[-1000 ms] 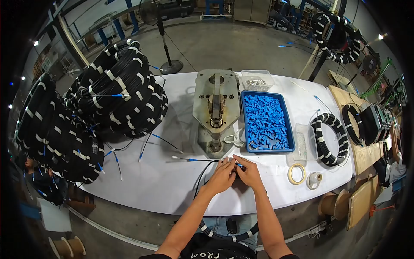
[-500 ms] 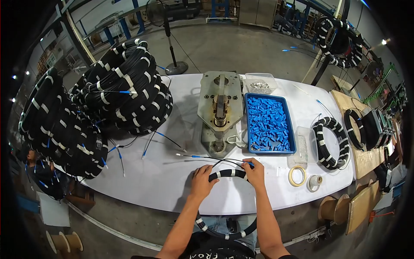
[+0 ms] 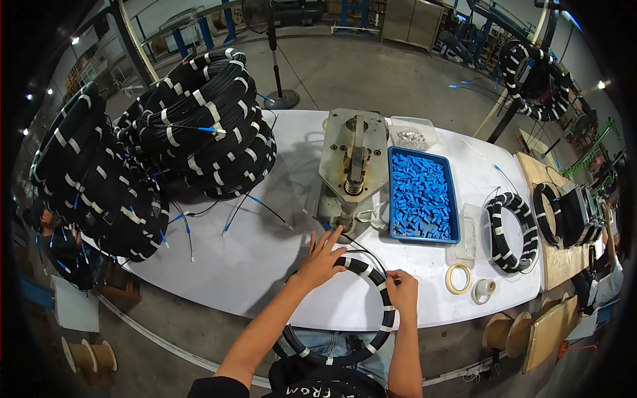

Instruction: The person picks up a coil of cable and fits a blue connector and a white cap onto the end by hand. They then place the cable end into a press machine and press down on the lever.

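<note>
A black cable coil with white tape bands point(image 3: 371, 282) lies half on the white table point(image 3: 245, 265), its lower half hanging over the near edge. My left hand point(image 3: 323, 254) rests flat on the coil's top-left with fingers spread. On the coil's right side, my right hand point(image 3: 402, 290) pinches the cable. A thin black lead with a blue end point(image 3: 358, 245) runs from the coil toward the metal press point(image 3: 353, 166).
A blue tray of blue connectors point(image 3: 424, 192) sits right of the press, a clear box of metal parts point(image 3: 413, 136) behind it. Large stacks of taped coils point(image 3: 199, 132) fill the left. Another coil point(image 3: 509, 222), tape rolls point(image 3: 458, 278) and a small clear tub point(image 3: 472, 232) lie right.
The coil has come further up onto the table. My left hand went from gripping it to lying open on it; my right hand slid down its right side.
</note>
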